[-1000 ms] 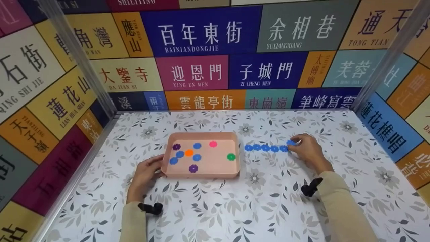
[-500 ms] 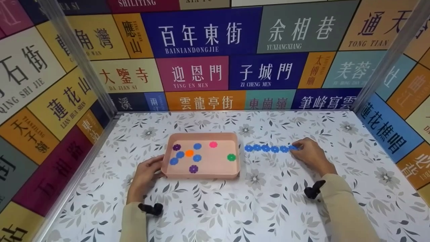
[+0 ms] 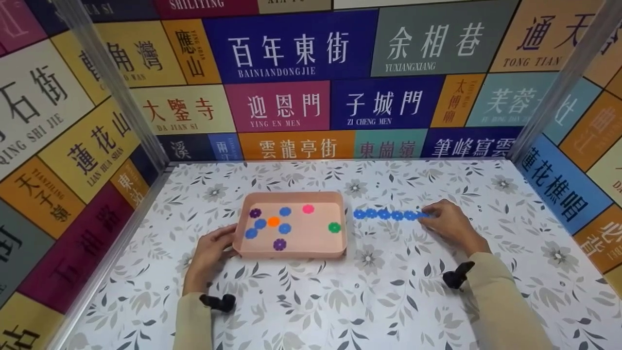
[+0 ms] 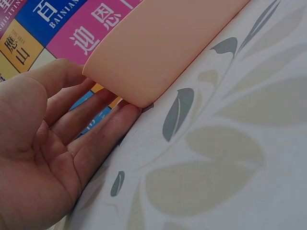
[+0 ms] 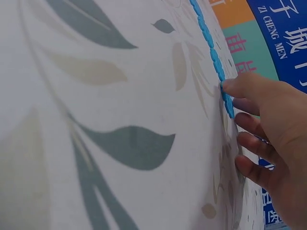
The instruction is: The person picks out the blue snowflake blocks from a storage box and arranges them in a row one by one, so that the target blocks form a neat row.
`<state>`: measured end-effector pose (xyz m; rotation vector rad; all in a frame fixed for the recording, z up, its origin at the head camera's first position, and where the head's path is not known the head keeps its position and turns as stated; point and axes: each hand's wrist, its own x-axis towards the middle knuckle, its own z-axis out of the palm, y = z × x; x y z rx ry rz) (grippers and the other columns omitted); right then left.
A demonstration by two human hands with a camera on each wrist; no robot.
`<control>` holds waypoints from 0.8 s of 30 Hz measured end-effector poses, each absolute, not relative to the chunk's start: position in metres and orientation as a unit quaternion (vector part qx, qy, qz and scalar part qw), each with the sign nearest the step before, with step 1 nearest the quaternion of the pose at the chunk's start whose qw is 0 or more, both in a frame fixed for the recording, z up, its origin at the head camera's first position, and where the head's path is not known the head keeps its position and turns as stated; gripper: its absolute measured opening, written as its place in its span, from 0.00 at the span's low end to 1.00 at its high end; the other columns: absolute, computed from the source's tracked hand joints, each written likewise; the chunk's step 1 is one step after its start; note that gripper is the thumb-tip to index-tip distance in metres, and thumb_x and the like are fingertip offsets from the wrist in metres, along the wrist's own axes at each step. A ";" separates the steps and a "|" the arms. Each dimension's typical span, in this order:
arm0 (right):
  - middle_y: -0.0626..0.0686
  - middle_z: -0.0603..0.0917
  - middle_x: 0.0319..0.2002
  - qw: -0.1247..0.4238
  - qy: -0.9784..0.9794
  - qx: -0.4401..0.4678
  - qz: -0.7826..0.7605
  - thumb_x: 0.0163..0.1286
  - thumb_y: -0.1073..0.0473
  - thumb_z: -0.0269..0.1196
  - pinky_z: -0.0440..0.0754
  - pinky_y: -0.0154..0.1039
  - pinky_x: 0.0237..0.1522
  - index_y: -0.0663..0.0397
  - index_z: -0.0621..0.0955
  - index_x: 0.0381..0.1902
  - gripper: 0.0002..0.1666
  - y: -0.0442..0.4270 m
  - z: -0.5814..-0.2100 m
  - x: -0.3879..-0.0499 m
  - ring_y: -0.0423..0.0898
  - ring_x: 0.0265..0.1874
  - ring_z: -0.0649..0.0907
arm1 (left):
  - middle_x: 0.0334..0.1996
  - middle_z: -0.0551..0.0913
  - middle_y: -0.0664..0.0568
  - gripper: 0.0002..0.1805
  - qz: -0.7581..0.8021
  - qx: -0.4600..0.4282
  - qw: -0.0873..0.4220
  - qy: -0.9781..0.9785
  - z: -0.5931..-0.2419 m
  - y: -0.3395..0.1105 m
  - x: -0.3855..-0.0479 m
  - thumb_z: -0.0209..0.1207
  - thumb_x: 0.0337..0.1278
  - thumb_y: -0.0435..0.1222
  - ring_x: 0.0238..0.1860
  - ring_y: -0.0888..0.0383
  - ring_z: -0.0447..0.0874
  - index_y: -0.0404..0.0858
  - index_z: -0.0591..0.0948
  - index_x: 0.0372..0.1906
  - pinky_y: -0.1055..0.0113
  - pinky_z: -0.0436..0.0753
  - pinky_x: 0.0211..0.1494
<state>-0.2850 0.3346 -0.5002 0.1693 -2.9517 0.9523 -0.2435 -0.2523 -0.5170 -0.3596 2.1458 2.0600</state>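
Observation:
My right hand (image 3: 449, 223) pinches the blue flower-shaped piece (image 5: 227, 101) at the right end of a row on the table. The other blue pieces of this row (image 3: 384, 214) run leftward, touching or overlapping; I cannot tell whether they are linked. In the head view, fingertips partly hide the end piece. A shallow pink tray (image 3: 296, 254) stands left of the row. Against its left side rests my left hand (image 3: 210, 253), with relaxed fingers touching the corner and rim, as the left wrist view shows too.
Inside the tray lie several blue flower pieces (image 3: 285, 228), two purple ones (image 3: 279, 244), an orange one (image 3: 273, 221), a pink one (image 3: 308, 209) and a green one (image 3: 334, 227). Sign-patterned walls (image 3: 286, 104) enclose the floral-patterned table (image 3: 311, 301) behind and at both sides.
My right hand has lowered slightly toward the table, bringing the end blue piece from raised and tilted down into line with the row. The left hand and tray have stayed still.

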 end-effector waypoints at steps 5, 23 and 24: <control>0.65 0.79 0.54 0.009 -0.943 0.032 0.331 0.69 0.47 0.65 0.79 0.53 0.52 0.62 0.82 0.57 0.28 0.331 -0.495 -0.287 0.61 0.53 0.80 | 0.67 0.76 0.47 0.24 0.682 -0.124 0.075 0.717 -0.517 -0.253 -0.244 0.59 0.69 0.40 0.62 0.51 0.80 0.44 0.75 0.68 0.63 0.87 0.55; 0.59 0.82 0.52 0.088 -0.899 0.096 0.417 0.71 0.45 0.64 0.80 0.48 0.49 0.54 0.82 0.60 0.26 0.257 -0.459 -0.295 0.54 0.52 0.80 | 0.68 0.76 0.46 0.24 0.685 -0.114 0.071 0.716 -0.517 -0.253 -0.243 0.60 0.68 0.40 0.59 0.52 0.82 0.42 0.76 0.67 0.62 0.88 0.53; 0.59 0.82 0.52 0.093 -0.895 0.098 0.425 0.71 0.46 0.64 0.80 0.46 0.50 0.54 0.82 0.60 0.26 0.252 -0.457 -0.295 0.54 0.51 0.80 | 0.68 0.76 0.46 0.24 0.683 -0.115 0.072 0.718 -0.516 -0.253 -0.243 0.60 0.68 0.40 0.59 0.52 0.82 0.43 0.76 0.67 0.62 0.88 0.53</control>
